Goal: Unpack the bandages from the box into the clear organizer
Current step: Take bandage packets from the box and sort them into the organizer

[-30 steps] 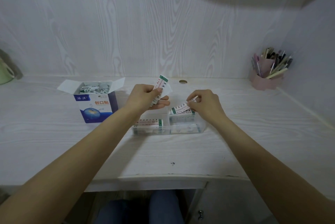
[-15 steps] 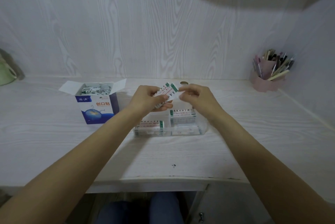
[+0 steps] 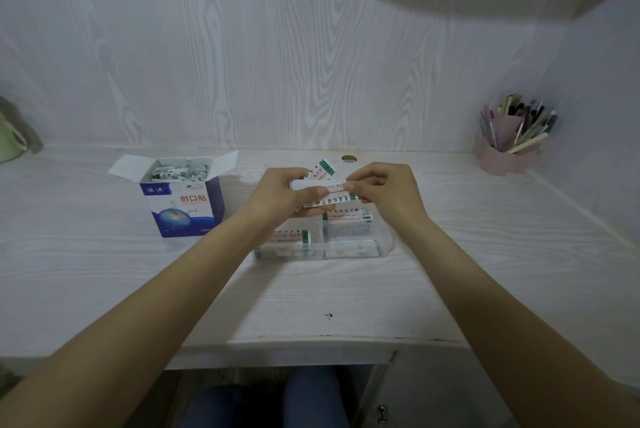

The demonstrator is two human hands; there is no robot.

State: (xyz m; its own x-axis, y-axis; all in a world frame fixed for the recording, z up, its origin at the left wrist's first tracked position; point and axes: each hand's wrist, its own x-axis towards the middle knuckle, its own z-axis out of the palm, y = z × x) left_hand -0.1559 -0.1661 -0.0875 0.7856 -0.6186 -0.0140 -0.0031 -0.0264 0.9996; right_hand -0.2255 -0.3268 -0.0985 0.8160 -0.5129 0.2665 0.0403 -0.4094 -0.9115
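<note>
White desk and back panel, both with pale grey wood grain. Blue-and-white box left of the clear organizer, red characters on its front, a blue globe motif with orange below. White bandages above the organizer, printed in red and dark text, green band at one end; same white-and-green wrappers inside the organizer and box. Pink pen holder far right of the organizer. Pale green mug far left.

Box sits center-left on desk; organizer just right of it, frame center; 2 hands above organizer; pen cup far upper right.
</note>
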